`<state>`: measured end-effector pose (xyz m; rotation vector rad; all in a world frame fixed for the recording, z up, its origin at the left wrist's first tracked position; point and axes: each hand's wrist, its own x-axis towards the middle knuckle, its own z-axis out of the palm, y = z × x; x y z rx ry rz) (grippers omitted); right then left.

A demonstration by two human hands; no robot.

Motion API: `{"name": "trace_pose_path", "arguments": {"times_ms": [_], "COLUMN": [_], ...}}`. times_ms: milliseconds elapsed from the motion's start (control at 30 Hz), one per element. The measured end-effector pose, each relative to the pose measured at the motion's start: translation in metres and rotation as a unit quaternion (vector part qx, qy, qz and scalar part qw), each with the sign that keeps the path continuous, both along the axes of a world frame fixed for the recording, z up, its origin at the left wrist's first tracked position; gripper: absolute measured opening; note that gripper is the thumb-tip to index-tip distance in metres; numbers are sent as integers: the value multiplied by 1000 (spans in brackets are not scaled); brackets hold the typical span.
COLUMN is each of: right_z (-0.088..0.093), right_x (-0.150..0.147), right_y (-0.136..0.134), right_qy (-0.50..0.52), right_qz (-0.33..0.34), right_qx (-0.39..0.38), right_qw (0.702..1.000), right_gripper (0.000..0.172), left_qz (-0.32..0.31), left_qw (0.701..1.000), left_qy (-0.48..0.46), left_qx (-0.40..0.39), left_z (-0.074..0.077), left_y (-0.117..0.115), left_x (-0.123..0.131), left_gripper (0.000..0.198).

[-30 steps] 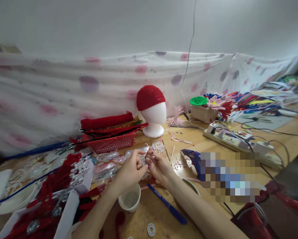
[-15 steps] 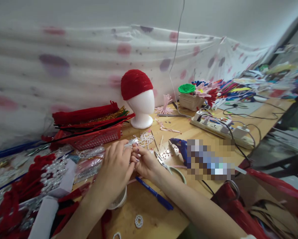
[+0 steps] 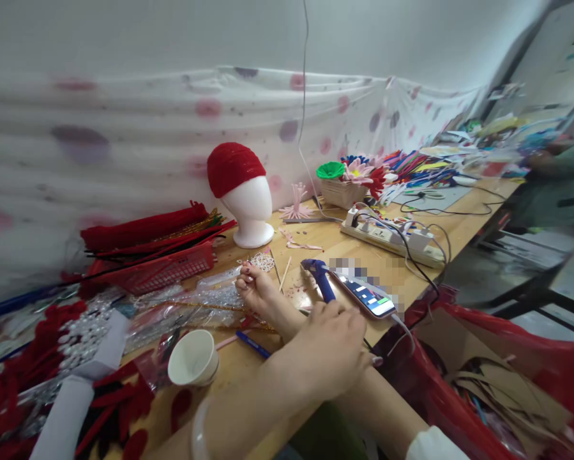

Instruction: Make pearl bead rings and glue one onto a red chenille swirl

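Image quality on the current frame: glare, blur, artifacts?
Head view: glare on the table beside the blue glue gun; head view, around the phone: blocky pixelation; head view, far right: the co-worker looks soft; head view, centre: fine detail at the right hand unclear.

The wall sheet I see across the upper left and centre of the frame is white, patterned with pink and purple round blots. The cap near the centre is solid red; the head form is plain white. The glue gun, right of centre, is blue. At left, the basket is red. At lower left, the cup is white. The pen at lower centre is blue. The bowl-shaped flower, upper right of centre, is bright green.
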<state>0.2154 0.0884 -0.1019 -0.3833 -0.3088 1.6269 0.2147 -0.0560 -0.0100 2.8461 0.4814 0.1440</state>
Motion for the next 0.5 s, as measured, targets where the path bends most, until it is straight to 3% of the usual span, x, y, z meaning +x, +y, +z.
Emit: {"name": "trace_pose_path", "arguments": {"times_ms": [133,333,500], "right_z": [3,15,28], "right_x": [-1,-2,-3], "right_y": [-1,-11,-22], "right_qy": [17,40,44], "right_qz": [14,44,52], "right_qx": [-24,-30,-31], "right_qw": [999,998,997], "right_gripper": [24,13,21], "left_qz": [6,4,-6], "left_qw": [999,999,999], "left_qy": [38,49,32], "left_qx": [2,7,30], "left_z": [-19,-32,-39], "left_y": [10,18,15], "left_x": [39,62,82], "left_gripper": [41,45,42]}}
